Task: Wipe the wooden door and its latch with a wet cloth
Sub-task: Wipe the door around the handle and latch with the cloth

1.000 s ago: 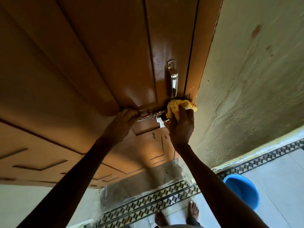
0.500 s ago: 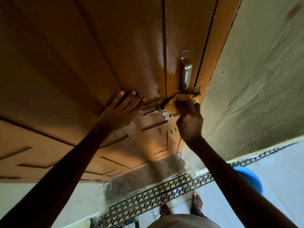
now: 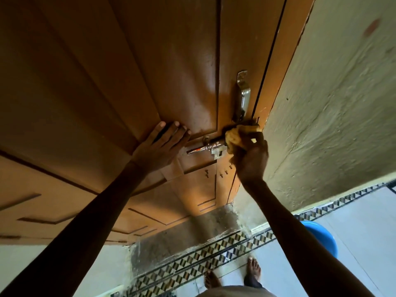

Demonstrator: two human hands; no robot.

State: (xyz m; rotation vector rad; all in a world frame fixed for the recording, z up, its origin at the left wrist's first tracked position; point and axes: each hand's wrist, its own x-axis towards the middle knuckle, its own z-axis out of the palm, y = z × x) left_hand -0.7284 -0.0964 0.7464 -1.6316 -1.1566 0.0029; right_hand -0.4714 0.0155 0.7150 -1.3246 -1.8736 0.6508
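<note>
At the door's right edge, just below the metal pull handle (image 3: 243,97), the right hand (image 3: 249,159) grasps a bunched yellow cloth (image 3: 232,137) and presses it against the right end of the latch (image 3: 205,146), close to the door frame (image 3: 276,86). The latch is a shiny sliding bolt lying across the wooden door (image 3: 107,82). Its left part and the small hanging plate show bare to the left of the cloth. The left hand (image 3: 158,146) lies flat on the door just left of the latch, fingers straight and released, holding nothing; it looks to be bracing the door.

The step in hand appears to be the latch wipe, begun at its right end. The next move likely calls for drawing the cloth leftward along the bolt, with the fabric wrapped round the bar and worked around the knob and plate, where grime would gather. The flat palm should brace the door against that push. Whether the door panels have already been wiped cannot be told from their sheen.

A blue basin (image 3: 321,234) stands on the tiled floor (image 3: 353,211) at near right, partly hidden behind the right forearm; it may serve for rewetting, though its contents are not visible.
</note>
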